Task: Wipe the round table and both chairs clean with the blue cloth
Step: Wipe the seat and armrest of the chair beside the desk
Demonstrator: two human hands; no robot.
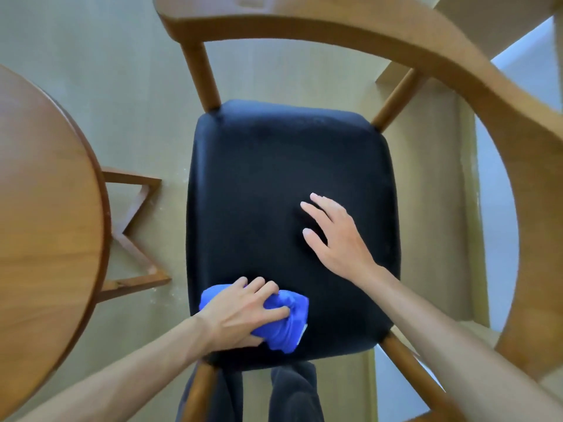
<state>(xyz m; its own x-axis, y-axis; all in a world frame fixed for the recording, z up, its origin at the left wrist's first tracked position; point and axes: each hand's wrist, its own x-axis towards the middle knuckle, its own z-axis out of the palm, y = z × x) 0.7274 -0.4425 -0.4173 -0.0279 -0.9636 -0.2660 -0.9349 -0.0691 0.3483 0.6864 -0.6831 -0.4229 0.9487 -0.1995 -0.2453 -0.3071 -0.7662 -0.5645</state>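
A wooden chair with a black padded seat [274, 166] stands right below me, its curved backrest rail [457, 56] arching over the top and right. My left hand [243, 312] grips the bunched blue cloth [289, 324] on the near left corner of the seat. My right hand [335, 236] hovers over or rests on the middle right of the seat with fingers straight and spread, holding nothing. The round wooden table [45, 208] fills the left edge of the view.
The table's wooden base struts [137, 233] show on the pale floor [122, 102] between table and chair. My dark trouser legs [289, 394] stand at the seat's near edge. A pale wall and bright patch [524, 71] lie to the right.
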